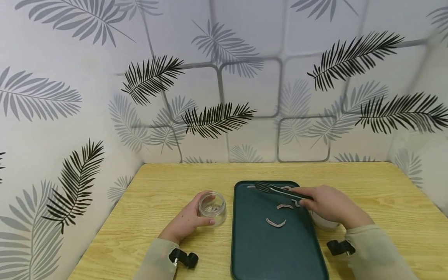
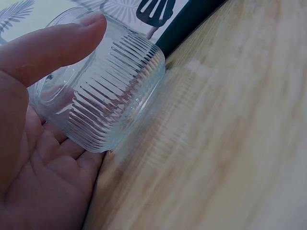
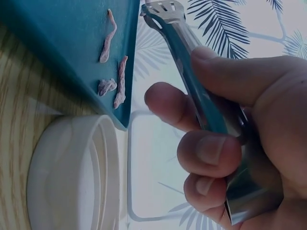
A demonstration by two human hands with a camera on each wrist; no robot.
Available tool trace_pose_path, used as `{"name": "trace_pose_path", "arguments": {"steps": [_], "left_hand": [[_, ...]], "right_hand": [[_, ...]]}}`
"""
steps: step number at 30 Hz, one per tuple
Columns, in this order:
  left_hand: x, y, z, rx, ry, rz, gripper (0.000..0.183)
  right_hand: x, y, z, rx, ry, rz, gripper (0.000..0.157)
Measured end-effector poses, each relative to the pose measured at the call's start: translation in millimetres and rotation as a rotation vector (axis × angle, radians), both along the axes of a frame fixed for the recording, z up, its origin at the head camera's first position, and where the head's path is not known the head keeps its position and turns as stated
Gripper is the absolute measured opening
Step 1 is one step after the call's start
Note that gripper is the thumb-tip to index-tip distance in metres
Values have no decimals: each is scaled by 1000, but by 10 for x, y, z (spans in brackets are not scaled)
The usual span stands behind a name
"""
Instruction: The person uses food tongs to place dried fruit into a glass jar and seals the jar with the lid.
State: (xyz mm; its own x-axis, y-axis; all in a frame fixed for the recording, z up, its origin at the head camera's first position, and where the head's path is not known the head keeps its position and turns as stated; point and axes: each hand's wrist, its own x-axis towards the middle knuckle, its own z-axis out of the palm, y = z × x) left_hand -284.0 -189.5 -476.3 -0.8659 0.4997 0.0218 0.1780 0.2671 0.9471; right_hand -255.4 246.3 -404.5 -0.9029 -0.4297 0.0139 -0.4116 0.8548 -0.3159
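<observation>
My left hand [image 1: 187, 218] grips a clear glass jar [image 1: 214, 210] with ribbed sides, which stands upright on the table left of the tray; thumb and fingers curve round opposite sides. In my right hand [image 1: 330, 204] is a pair of metal tongs [image 3: 184, 62] with slotted heads. The tongs reach leftward over the far end of the dark green tray [image 1: 273, 256], their heads close to a thin strip near the far left corner. Several pinkish, wrinkled strips lie on the tray, one curved strip [image 1: 275, 223] nearest me and others [image 3: 121, 84] toward the far right.
A round white container [image 3: 53, 167] stands just right of the tray, partly hidden under my right hand in the head view. The wooden table [image 1: 189, 177] meets a leaf-patterned wall [image 1: 245, 132] at its back edge. A black wrist mount [image 1: 183, 258] sits on each sleeve.
</observation>
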Motion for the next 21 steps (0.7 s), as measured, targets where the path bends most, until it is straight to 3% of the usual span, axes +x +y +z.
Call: {"name": "trace_pose_path", "arguments": {"steps": [21], "left_hand": [[-13,4,-15,14,-19,-14,86]], "right_hand": [[136,-293,111,-92,42,76,48]]}}
